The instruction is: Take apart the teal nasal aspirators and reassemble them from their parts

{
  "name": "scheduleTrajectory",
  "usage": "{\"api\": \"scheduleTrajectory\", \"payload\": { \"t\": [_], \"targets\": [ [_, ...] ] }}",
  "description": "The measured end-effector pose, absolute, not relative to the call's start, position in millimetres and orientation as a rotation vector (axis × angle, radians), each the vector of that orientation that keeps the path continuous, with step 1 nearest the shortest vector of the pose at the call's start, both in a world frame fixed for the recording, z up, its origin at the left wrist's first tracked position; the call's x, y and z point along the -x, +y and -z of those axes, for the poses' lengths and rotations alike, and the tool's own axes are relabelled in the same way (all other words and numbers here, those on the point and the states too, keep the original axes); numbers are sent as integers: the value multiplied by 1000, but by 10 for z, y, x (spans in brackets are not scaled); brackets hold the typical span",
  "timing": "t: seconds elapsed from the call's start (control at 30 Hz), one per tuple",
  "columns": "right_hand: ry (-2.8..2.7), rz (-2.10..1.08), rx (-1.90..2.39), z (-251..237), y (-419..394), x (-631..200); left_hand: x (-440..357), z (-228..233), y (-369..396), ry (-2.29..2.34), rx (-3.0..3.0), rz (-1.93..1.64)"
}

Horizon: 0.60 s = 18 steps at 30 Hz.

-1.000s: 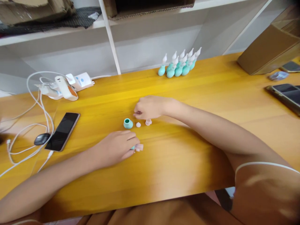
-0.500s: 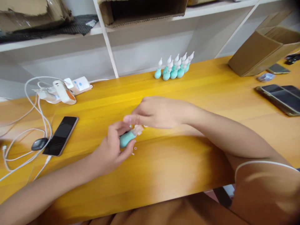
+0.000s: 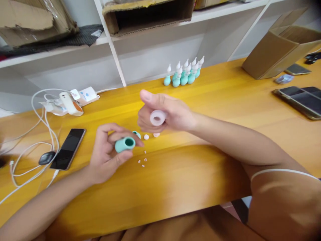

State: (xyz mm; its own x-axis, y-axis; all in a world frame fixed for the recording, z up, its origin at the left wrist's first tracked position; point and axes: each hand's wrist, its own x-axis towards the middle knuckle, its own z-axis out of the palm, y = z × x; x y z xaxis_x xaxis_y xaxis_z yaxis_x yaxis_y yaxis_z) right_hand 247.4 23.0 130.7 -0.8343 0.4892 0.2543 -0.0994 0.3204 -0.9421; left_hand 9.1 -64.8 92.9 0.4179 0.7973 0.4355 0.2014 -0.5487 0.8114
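My left hand grips a teal rubber bulb, its round open mouth turned to the right. In my right hand, fingers curl around a whitish translucent nozzle with a ring-shaped end facing me; the rest of it is hidden. The two parts are apart. Below my right hand lie another teal piece, a small white round part and a second pale part. Several tiny pale bits and a small ring lie on the table nearer to me.
Several teal bulb syringes with white tips stand at the back of the wooden table. On the left are a phone, a black mouse-like object, cables and chargers. A cardboard box and phones sit at right.
The nozzle has come out of the teal bulb and is now in my right hand. My hands have moved apart, the left one leftward, uncovering small parts on the table.
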Motion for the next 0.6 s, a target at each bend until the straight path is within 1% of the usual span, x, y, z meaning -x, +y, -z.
{"api": "scheduleTrajectory", "payload": {
  "t": [0.03,0.07,0.17,0.2,0.23,0.4,0.6],
  "targets": [
    [-2211,-1388,465,-1359,261,-2525,-67,-889,-577,930,-1947,-1170],
    [-2385,-1164,630,-1401,299,-2573,-39,-835,-493,1002,-1900,-1223],
    [-2804,-384,1216,-1414,453,-2654,69,-618,-201,1148,-1773,-1308],
    [-2869,-231,1361,-1380,509,-2653,107,-539,-106,1173,-1755,-1323],
    [-2920,-172,1455,-1331,562,-2641,142,-460,-22,1201,-1747,-1333],
    [-3117,-242,1548,-1034,733,-2518,217,-174,179,1284,-1628,-1252],
    [-3155,-271,1582,-917,735,-2451,178,-99,136,1212,-1649,-1107]
  ]
}}
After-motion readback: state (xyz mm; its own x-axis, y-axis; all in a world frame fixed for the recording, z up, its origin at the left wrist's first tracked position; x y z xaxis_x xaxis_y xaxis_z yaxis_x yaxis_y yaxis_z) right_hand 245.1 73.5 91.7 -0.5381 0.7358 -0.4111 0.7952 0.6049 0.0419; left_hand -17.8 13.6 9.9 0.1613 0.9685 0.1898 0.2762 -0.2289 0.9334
